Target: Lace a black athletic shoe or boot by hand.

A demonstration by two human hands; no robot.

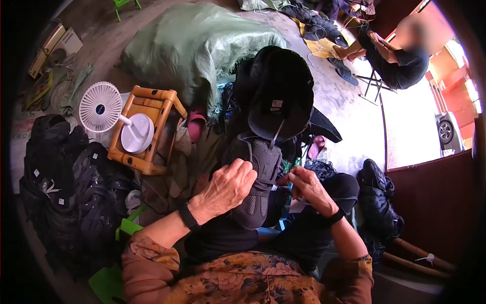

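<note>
There is one left hand (225, 188) and one right hand (312, 190), with two wristbands (189, 217). There are also one grey shoe (265, 169), one white fan (100, 107), one wooden stool (147, 95), one big green sack (177, 48), two pink slippers (196, 126), two poles (424, 254) and one car (446, 130). Two other people (407, 63) appear, one only partly. The black shoes (98, 177) heaped at left overlap too much to count.

Looks down and forward from head height, through the left of two side-by-side fisheyes, upright and unmirrored. Starts at the floral top (243, 277) along the lower edge, catches the left hand (225, 188) and right hand (310, 189) close up, stretches past the pale green sack (174, 48) to a seated person (405, 66), much farther off, upper right. Bends straight edges toward the rim.
</note>
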